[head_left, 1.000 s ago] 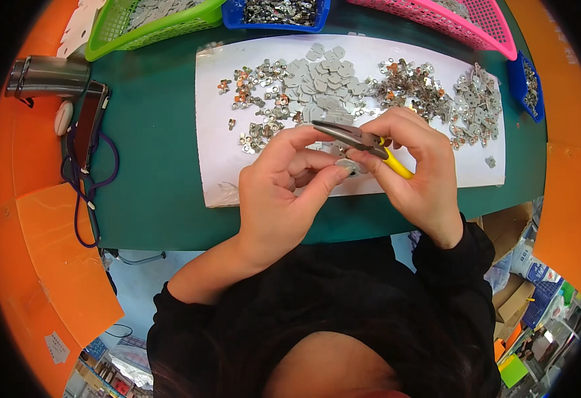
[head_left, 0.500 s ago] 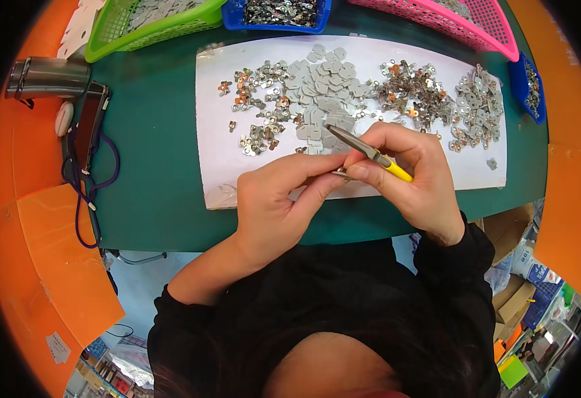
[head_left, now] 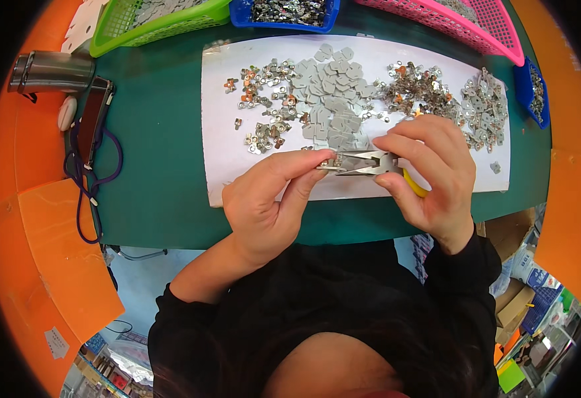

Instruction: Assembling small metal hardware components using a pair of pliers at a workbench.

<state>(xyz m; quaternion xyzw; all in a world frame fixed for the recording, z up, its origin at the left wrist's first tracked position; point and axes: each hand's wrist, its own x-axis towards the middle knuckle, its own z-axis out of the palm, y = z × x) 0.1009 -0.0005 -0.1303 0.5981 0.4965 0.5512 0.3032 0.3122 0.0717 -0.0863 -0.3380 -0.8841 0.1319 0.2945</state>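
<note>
Between thumb and forefinger, my left hand pinches a small metal part above the near edge of the white sheet. My right hand grips needle-nose pliers with yellow handles. The pliers' jaws are spread and point left, their tips at the metal part; I cannot tell how firmly they touch it. Just beyond my hands lies a pile of flat grey plates. Small silvery and coppery metal pieces are scattered to its left, with a denser heap of metal clips to its right.
Another heap of grey parts lies at the sheet's right end. Along the far edge stand a green basket, a blue tray and a pink basket. A steel cup and a phone with a cord are at left.
The pliers have swung from pointing up and left to lying level, their jaws now spread at the metal part. My left hand has shifted slightly left, my right hand slightly right.
</note>
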